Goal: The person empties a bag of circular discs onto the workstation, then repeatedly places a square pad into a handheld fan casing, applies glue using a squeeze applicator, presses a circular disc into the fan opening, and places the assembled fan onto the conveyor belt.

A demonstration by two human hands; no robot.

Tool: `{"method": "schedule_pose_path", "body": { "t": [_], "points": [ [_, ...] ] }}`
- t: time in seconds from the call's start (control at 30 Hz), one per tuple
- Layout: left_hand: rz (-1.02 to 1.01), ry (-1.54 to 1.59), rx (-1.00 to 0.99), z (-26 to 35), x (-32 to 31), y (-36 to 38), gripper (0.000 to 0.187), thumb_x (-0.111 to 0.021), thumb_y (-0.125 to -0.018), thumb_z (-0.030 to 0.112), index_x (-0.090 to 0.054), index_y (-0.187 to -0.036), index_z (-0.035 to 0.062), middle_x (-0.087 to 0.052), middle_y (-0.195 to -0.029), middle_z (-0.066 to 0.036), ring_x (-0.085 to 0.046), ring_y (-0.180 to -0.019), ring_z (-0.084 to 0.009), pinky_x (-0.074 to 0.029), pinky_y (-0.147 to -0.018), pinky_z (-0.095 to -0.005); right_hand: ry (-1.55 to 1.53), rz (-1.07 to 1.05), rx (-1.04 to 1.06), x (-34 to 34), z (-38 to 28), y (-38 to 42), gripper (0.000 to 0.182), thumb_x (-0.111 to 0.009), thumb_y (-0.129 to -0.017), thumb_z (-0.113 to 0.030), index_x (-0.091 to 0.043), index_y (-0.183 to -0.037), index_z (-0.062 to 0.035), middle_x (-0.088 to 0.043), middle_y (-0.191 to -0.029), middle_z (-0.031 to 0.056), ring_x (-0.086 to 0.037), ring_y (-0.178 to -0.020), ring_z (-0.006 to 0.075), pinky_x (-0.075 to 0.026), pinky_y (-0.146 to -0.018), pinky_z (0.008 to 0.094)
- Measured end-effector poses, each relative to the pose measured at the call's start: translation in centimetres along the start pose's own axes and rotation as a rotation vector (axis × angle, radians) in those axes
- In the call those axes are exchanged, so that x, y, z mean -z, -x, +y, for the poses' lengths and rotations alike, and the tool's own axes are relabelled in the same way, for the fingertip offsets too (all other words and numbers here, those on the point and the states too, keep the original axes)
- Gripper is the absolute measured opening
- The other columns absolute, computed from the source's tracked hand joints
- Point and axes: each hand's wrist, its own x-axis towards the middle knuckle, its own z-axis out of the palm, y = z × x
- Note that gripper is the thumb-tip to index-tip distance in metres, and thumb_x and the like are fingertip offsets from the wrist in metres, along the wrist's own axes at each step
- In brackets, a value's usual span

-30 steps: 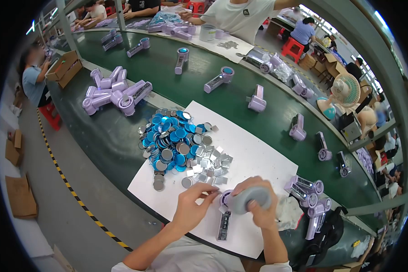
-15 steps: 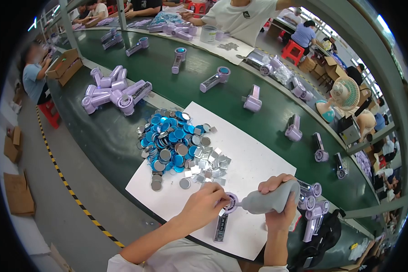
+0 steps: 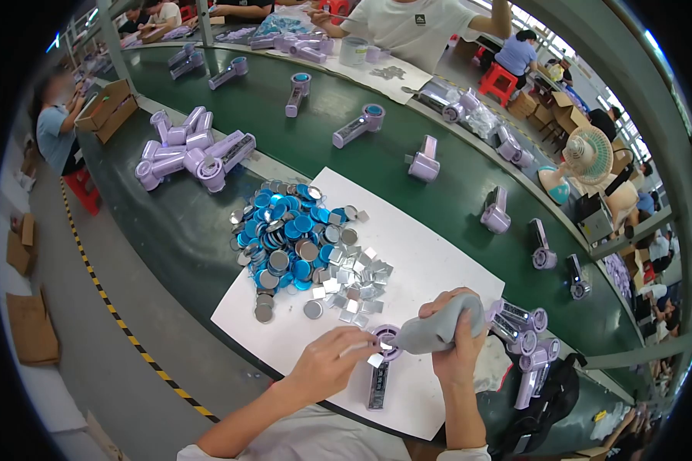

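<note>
A purple handheld fan housing (image 3: 377, 388) lies on the white sheet, its round ring head pointing away from me. My left hand (image 3: 332, 363) is closed in a pinch at the left of the ring, with a small silver square (image 3: 375, 359) at its fingertips. My right hand (image 3: 460, 349) is wrapped round a soft grey squeeze bottle (image 3: 436, 329), tilted so its narrow end meets the ring head. Whether anything comes out of the tip is too small to tell. Up and left of the hands lie a pile of blue and silver discs (image 3: 284, 230) and loose silver squares (image 3: 365, 275).
Purple housings stand in a heap (image 3: 192, 150) at left and a cluster (image 3: 527, 334) at right. More housings (image 3: 424, 159) are spaced along the green belt (image 3: 269, 134). Beside the right cluster is a black bag (image 3: 553, 399). A co-worker in a white shirt (image 3: 400, 31) sits opposite.
The grey bottle and my right hand have moved left, bringing the tip over the ring head. My left hand has drawn back slightly, showing more of the silver square. Belt housings have shifted slightly.
</note>
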Motion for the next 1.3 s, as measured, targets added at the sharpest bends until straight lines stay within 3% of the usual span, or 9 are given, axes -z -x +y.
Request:
{"method": "schedule_pose_path", "body": {
  "t": [0.07, 0.17, 0.27, 0.37, 0.43, 0.53, 0.63, 0.83, 1.3],
  "points": [
    [-0.055, -0.114, -0.143, 0.0, 0.3, 0.3, 0.035, -0.064, -0.071, -0.004, -0.069, -0.104, 0.0068, -0.065, -0.108, -0.006, -0.063, -0.097, -0.0228, -0.052, -0.078, -0.0335, 0.061, -0.042, 0.004, -0.5, 0.1, 0.0, 0.04, -0.057, -0.098, -0.039, -0.051, -0.115, -0.0035, -0.059, -0.09, 0.0115, -0.061, -0.082, 0.0233, -0.05, -0.075, 0.0383],
    [-0.089, -0.177, -0.211, 0.1, 0.2, 0.6, 0.035, -0.065, -0.069, 0.0, -0.07, -0.103, 0.0065, -0.066, -0.108, -0.005, -0.063, -0.097, -0.0224, -0.053, -0.079, -0.034, 0.194, -0.104, 0.082, -0.9, 0.0, 0.3, 0.041, -0.058, -0.097, -0.04, -0.051, -0.113, -0.0027, -0.061, -0.091, 0.0142, -0.063, -0.083, 0.0247, -0.052, -0.073, 0.0387],
    [-0.087, -0.224, -0.255, 0.0, 0.0, 0.4, 0.029, -0.067, -0.07, 0.004, -0.069, -0.099, 0.0051, -0.065, -0.104, -0.005, -0.064, -0.096, -0.0233, -0.053, -0.078, -0.0351, 0.221, -0.331, 0.226, -1.2, 0.0, 0.6, 0.039, -0.06, -0.098, -0.031, -0.05, -0.114, 0.0033, -0.064, -0.097, 0.0188, -0.064, -0.091, 0.0257, -0.053, -0.08, 0.0375],
    [-0.056, -0.237, -0.274, 0.1, -0.1, 0.5, 0.024, -0.069, -0.07, 0.006, -0.069, -0.094, 0.0045, -0.065, -0.099, -0.006, -0.064, -0.095, -0.024, -0.053, -0.074, -0.0356, 0.224, -0.382, 0.285, -1.7, 0.1, 1.0, 0.033, -0.061, -0.097, -0.025, -0.051, -0.113, 0.0025, -0.064, -0.098, 0.0203, -0.064, -0.092, 0.0265, -0.053, -0.08, 0.0378],
    [0.0, -0.191, -0.26, 0.1, -0.7, 0.5, 0.022, -0.071, -0.069, 0.004, -0.068, -0.091, 0.0045, -0.065, -0.096, -0.007, -0.064, -0.092, -0.024, -0.053, -0.071, -0.0358, 0.183, -0.269, 0.241, -1.6, -0.3, 0.9, 0.035, -0.06, -0.097, -0.031, -0.05, -0.113, -0.0016, -0.062, -0.094, 0.0181, -0.063, -0.087, 0.0263, -0.052, -0.076, 0.0393],
    [0.108, -0.044, -0.07, 0.5, -1.7, 0.2, 0.022, -0.075, -0.07, 0.0, -0.068, -0.092, 0.004, -0.066, -0.092, -0.007, -0.063, -0.086, -0.0238, -0.052, -0.07, -0.0356, 0.098, -0.131, 0.145, -0.8, -1.5, 0.6, 0.035, -0.054, -0.099, -0.039, -0.049, -0.115, -0.008, -0.056, -0.092, 0.0109, -0.058, -0.084, 0.0232, -0.048, -0.076, 0.0402],
    [0.164, 0.126, 0.153, 0.8, -2.2, -0.9, 0.021, -0.078, -0.072, -0.001, -0.069, -0.091, 0.0037, -0.066, -0.089, -0.007, -0.06, -0.082, -0.0234, -0.051, -0.069, -0.0346, -0.139, 0.023, 0.159, -0.3, -2.7, -0.1, 0.041, -0.053, -0.099, -0.042, -0.049, -0.11, -0.0025, -0.06, -0.096, 0.0133, -0.061, -0.089, 0.0255, -0.05, -0.081, 0.0408],
    [0.123, 0.181, 0.419, 1.4, -2.4, -2.0, 0.014, -0.08, -0.076, 0.008, -0.072, -0.087, 0.0047, -0.059, -0.1, -0.008, -0.057, -0.095, -0.0218, -0.047, -0.077, -0.0336, -0.21, 0.072, 0.082, 0.1, -4.2, -0.6, 0.039, -0.045, -0.101, -0.043, -0.047, -0.108, -0.0045, -0.055, -0.093, 0.009, -0.056, -0.088, 0.0212, -0.044, -0.089, 0.0416],
    [-0.079, 0.363, 0.468, -0.7, -2.6, -2.4, 0.02, -0.078, -0.081, 0.015, -0.072, -0.099, 0.0099, -0.057, -0.118, -0.009, -0.057, -0.108, -0.0218, -0.046, -0.091, -0.0335, -0.332, 0.052, 0.028, 0.3, -4.3, -0.6, 0.037, -0.043, -0.102, -0.04, -0.047, -0.118, -0.0064, -0.056, -0.095, 0.0092, -0.056, -0.089, 0.0222, -0.043, -0.087, 0.0428]
  ]
}}
